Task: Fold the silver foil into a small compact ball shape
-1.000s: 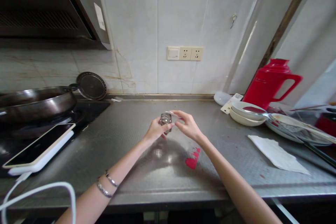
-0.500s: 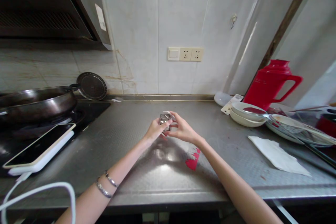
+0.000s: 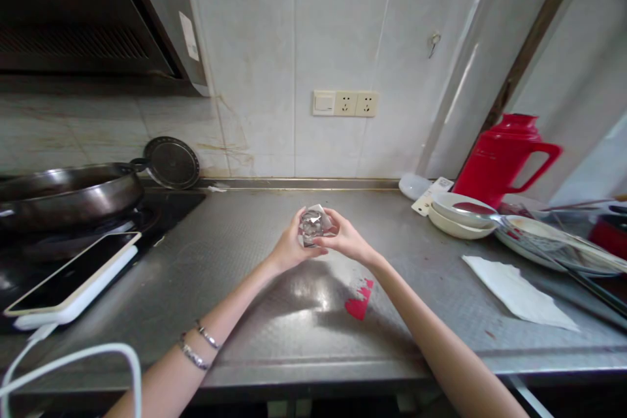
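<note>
One shiny object [image 3: 312, 223], round face toward camera; long axis unclear.

Around the left forearm [image 3: 238, 304] goes a broad, silver-grey, metallic bracelet [image 3: 192, 355] with a knobbly, patterned surface and bright glints. Just beside it, on the wrist side, is a narrower, silver-grey, metallic bracelet [image 3: 208, 337]; the fine detail of both is too small to tell. From the broad bracelet onward, the forearm is slim and tapering, bare through to the left hand [image 3: 288, 243]. Across from that bracelet, the right forearm [image 3: 424, 317] is likewise slim and bare, narrowing toward the right hand [image 3: 349, 238].
</note>
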`<state>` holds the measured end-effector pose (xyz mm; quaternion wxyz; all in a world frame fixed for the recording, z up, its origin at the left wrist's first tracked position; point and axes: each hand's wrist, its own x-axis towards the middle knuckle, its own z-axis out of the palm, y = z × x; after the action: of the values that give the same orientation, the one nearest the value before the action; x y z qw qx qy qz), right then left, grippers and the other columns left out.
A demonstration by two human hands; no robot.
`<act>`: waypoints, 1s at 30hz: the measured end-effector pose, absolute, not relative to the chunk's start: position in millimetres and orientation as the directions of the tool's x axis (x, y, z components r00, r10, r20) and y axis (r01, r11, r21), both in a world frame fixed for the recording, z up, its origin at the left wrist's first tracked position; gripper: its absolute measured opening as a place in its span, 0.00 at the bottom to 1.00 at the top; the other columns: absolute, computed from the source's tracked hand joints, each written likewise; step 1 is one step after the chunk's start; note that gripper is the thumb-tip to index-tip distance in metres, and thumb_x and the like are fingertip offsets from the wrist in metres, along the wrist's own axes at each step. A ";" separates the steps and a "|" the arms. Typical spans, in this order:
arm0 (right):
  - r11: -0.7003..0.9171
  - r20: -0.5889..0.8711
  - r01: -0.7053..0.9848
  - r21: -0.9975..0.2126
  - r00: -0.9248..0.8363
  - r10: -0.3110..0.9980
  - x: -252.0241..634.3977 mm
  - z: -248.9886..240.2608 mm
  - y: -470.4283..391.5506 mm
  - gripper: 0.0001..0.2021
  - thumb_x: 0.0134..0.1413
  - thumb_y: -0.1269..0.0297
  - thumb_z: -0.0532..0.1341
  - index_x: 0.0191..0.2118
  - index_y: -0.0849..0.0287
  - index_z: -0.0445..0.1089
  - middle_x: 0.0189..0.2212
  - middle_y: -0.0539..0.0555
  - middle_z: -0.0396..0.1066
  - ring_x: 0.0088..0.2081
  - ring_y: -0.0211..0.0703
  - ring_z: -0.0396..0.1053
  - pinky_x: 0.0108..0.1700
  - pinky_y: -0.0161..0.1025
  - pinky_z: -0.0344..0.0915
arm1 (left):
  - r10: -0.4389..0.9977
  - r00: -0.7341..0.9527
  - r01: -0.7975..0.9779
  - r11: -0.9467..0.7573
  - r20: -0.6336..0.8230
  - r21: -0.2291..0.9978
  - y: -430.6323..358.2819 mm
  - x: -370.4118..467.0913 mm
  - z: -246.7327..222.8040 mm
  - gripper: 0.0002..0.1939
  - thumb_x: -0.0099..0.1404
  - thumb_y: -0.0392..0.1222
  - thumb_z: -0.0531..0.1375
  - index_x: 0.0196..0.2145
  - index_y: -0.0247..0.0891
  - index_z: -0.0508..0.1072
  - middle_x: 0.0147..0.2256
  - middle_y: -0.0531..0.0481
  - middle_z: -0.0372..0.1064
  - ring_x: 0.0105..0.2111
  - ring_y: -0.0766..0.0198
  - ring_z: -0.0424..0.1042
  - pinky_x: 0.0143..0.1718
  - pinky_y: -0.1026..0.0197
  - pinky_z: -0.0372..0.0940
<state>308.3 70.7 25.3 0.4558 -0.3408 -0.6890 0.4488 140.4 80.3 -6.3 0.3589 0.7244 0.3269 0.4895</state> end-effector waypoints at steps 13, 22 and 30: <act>0.411 0.371 0.171 -0.896 -0.221 0.902 312.8 19.8 81.1 0.19 0.57 0.49 0.55 0.42 0.58 0.72 0.32 0.52 0.74 0.28 0.39 0.72 0.24 0.31 0.69 | 0.869 0.271 0.097 -0.453 0.414 0.886 71.1 146.7 -5.9 0.44 0.43 0.41 0.72 0.55 0.39 0.55 0.50 0.41 0.67 0.47 0.55 0.71 0.50 0.54 0.65; 0.600 0.637 0.452 -0.661 -0.086 0.766 321.9 20.6 83.9 0.13 0.57 0.55 0.57 0.34 0.55 0.76 0.40 0.57 0.75 0.45 0.50 0.71 0.45 0.44 0.68 | 0.875 0.260 0.191 -0.461 0.408 0.867 69.1 147.9 -5.6 0.44 0.42 0.41 0.72 0.54 0.38 0.58 0.49 0.41 0.68 0.43 0.57 0.72 0.46 0.57 0.66; 0.747 0.686 0.397 -0.533 -0.315 0.656 315.0 29.2 69.6 0.15 0.61 0.57 0.55 0.32 0.56 0.76 0.36 0.55 0.74 0.38 0.44 0.71 0.42 0.40 0.66 | 0.870 0.275 0.260 -0.476 0.408 0.840 69.3 150.6 -13.4 0.42 0.42 0.38 0.71 0.54 0.38 0.60 0.46 0.45 0.70 0.43 0.57 0.71 0.45 0.57 0.65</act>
<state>315.0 69.6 29.2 0.4838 -0.3292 -0.7997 0.1341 150.6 69.3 -13.4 0.3322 0.7261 0.3892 0.4594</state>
